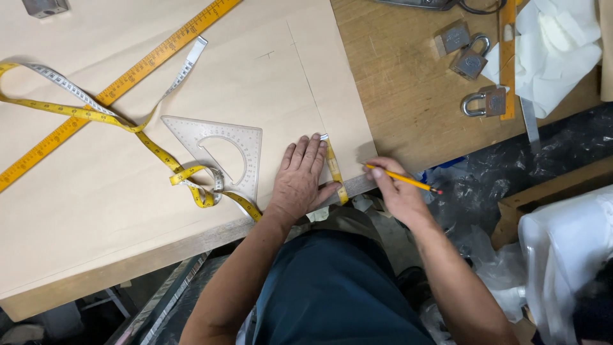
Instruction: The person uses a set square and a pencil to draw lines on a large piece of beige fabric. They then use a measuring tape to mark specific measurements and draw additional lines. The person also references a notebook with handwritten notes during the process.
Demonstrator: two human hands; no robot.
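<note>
Paper-covered table (96,211): left hand (300,182) presses tape (335,169), right hand (396,188) holds pencil (402,180)

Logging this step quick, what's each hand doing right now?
Left hand: open, flat, pressing the tape measure onto the paper.
Right hand: closed on a yellow pencil.
</note>
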